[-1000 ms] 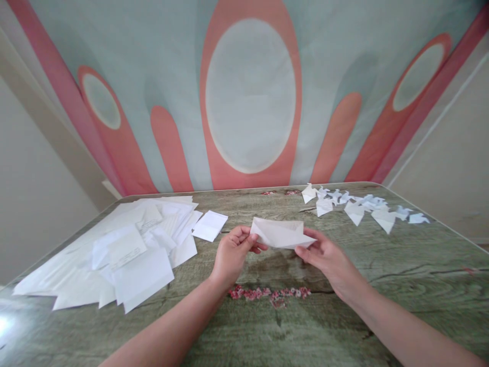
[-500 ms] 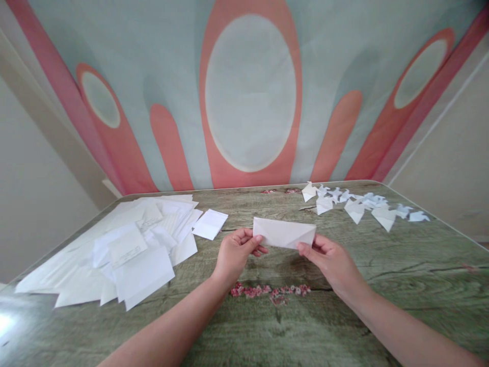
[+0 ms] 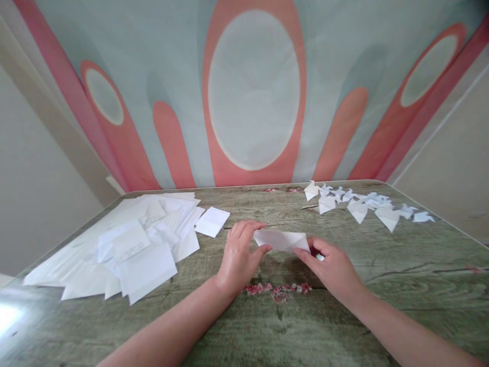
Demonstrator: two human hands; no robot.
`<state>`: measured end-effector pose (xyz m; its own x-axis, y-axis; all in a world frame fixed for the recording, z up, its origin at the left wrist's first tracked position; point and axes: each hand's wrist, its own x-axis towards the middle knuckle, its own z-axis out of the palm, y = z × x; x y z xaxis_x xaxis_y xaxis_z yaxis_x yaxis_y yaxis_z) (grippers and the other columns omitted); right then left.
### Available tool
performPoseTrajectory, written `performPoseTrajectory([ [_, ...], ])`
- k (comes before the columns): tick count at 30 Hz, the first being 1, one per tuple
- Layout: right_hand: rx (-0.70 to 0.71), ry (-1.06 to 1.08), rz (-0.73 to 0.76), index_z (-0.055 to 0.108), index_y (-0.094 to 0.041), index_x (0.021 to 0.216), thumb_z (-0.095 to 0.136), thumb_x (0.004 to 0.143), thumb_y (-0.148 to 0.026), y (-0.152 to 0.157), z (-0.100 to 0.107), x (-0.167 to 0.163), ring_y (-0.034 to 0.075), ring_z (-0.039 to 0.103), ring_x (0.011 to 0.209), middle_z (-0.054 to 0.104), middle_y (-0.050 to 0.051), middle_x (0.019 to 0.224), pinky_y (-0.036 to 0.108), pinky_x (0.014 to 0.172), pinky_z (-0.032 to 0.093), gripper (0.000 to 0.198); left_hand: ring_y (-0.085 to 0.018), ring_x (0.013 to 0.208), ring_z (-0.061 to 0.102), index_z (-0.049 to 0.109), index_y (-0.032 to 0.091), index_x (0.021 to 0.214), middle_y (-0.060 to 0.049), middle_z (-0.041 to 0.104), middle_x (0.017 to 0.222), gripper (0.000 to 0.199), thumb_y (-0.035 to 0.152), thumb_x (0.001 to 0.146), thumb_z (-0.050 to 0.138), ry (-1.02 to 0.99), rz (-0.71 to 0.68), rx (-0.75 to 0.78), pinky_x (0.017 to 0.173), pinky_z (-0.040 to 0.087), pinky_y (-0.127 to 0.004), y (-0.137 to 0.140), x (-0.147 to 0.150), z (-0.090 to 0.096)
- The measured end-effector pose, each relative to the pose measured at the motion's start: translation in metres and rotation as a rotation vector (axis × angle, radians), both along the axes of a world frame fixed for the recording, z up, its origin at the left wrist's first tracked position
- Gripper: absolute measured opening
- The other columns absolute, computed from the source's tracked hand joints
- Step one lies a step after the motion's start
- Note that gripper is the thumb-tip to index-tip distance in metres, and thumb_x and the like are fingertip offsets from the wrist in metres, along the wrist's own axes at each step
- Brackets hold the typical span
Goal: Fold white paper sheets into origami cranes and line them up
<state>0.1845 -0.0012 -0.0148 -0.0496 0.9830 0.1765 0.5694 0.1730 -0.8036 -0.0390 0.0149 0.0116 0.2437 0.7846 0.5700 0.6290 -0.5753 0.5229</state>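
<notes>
A folded white paper (image 3: 281, 241) is held up off the table in the middle of the head view, its long side running left to right. My right hand (image 3: 332, 262) pinches its right end, thumb in front and fingers behind. At the left end, my left hand (image 3: 240, 252) is curled round the paper, with the thumb at the lower edge and the fingers over the top edge. How firmly the left fingers press is hard to see.
Loose white paper sheets (image 3: 147, 270) lie in a spread pile on the left of the wood-patterned table (image 3: 267, 331). A folded white square (image 3: 212, 221) sits beside them. Several folded paper birds (image 3: 359, 209) stand at the back right. A printed backdrop (image 3: 254, 92) hangs behind.
My left hand has shifted from pinching the paper's left end to reaching over its top edge. The paper is tipped and looks narrower. My right hand keeps its pinch.
</notes>
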Motion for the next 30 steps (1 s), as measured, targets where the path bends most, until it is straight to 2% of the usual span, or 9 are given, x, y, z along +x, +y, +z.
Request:
performPoseTrajectory([
  [4,-0.003,-0.011,0.016,0.065,-0.020,0.078,0.056,0.085,-0.046,-0.001,0.002,-0.002,0.018,0.057,0.069,0.065,0.001,0.073,0.029,0.064,0.040,0.028,-0.025,0.099,0.055,0.056,0.020,0.102,-0.006,0.062,0.101,0.028,0.020,0.078,0.071,0.041,0.046,-0.044,0.087,0.043,-0.038,0.003,-0.001,-0.007],
  [7,-0.057,0.002,0.079,0.065,-0.020,0.086,0.057,0.085,-0.047,-0.003,0.007,-0.002,0.019,0.058,0.073,0.066,0.002,0.077,0.030,0.067,0.041,0.029,-0.023,0.097,0.056,0.056,0.020,0.105,-0.005,0.061,0.099,0.029,0.014,0.079,0.067,0.058,0.044,-0.070,0.086,0.043,-0.037,0.004,-0.003,-0.009],
  [10,-0.100,0.137,0.192,0.063,-0.022,0.105,0.052,0.088,-0.051,-0.007,0.014,-0.002,0.020,0.060,0.085,0.068,0.002,0.095,0.030,0.074,0.043,0.035,-0.021,0.102,0.056,0.054,0.021,0.111,-0.005,0.059,0.105,0.032,0.007,0.083,0.059,0.031,-0.056,-0.078,0.090,0.044,-0.035,0.003,-0.003,-0.009],
  [13,-0.145,0.272,0.198,0.061,-0.023,0.112,0.044,0.092,-0.052,-0.008,0.017,-0.001,0.021,0.060,0.094,0.067,0.004,0.107,0.031,0.078,0.044,0.039,-0.020,0.114,0.051,0.052,0.021,0.115,-0.007,0.056,0.116,0.036,0.003,0.085,0.052,0.021,-0.191,-0.070,0.099,0.042,-0.036,0.002,-0.002,-0.010],
  [18,-0.206,0.252,0.157,0.062,-0.021,0.108,0.058,0.086,-0.047,-0.001,0.007,-0.001,0.020,0.061,0.089,0.068,0.005,0.104,0.031,0.075,0.045,0.034,-0.021,0.124,0.044,0.050,0.023,0.121,-0.009,0.047,0.129,0.046,-0.003,0.083,0.048,0.031,-0.282,-0.044,0.106,0.039,-0.040,-0.001,-0.001,-0.007],
  [22,-0.280,0.377,0.177,0.061,-0.020,0.104,0.061,0.084,-0.042,0.004,0.000,-0.001,0.018,0.061,0.083,0.067,0.003,0.092,0.030,0.072,0.046,0.031,-0.020,0.127,0.041,0.047,0.025,0.128,-0.009,0.042,0.132,0.060,-0.010,0.079,0.039,0.043,-0.321,-0.021,0.106,0.039,-0.041,-0.003,-0.001,-0.003],
  [27,-0.313,0.405,0.117,0.057,-0.019,0.105,0.060,0.083,-0.044,0.007,-0.002,0.000,0.015,0.058,0.062,0.061,0.000,0.075,0.027,0.052,0.043,0.034,-0.020,0.123,0.043,0.040,0.025,0.135,-0.010,0.043,0.130,0.068,-0.009,0.077,0.038,0.104,-0.346,-0.109,0.101,0.043,-0.037,-0.004,-0.002,0.006],
  [30,-0.258,0.272,0.141,0.060,-0.020,0.101,0.059,0.084,-0.041,0.004,0.000,0.000,0.017,0.061,0.072,0.064,0.001,0.081,0.029,0.062,0.046,0.028,-0.022,0.120,0.045,0.039,0.022,0.135,-0.010,0.046,0.129,0.061,0.000,0.078,0.048,0.186,-0.331,-0.201,0.100,0.044,-0.039,-0.006,-0.006,0.018],
])
